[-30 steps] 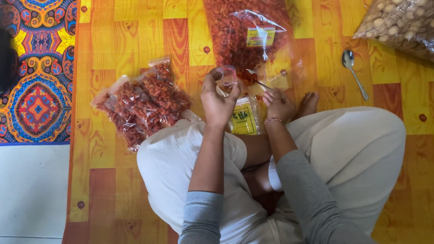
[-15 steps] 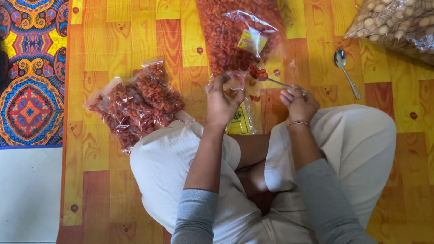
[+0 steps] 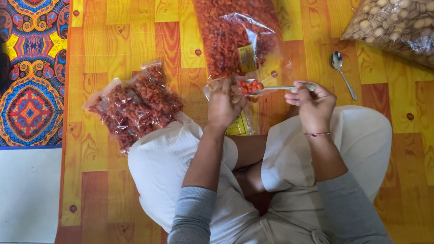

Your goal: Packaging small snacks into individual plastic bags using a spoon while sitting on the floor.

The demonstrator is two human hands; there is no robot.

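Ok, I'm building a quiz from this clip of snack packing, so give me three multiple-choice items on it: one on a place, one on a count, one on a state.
1. Where does the spare spoon lie?
A. on the mat, right of the hands
B. in the big red bag
C. on the white tiles

2. How many spoons show?
A. one
B. two
C. four

3. The spoon in the right hand is
A. empty
B. loaded with red snacks
C. bent

Answers: 1 A, it rests on the orange mat near the bag of pale rounds. 2 B, one held and one lying. 3 B, red pieces fill its bowl beside the left hand.
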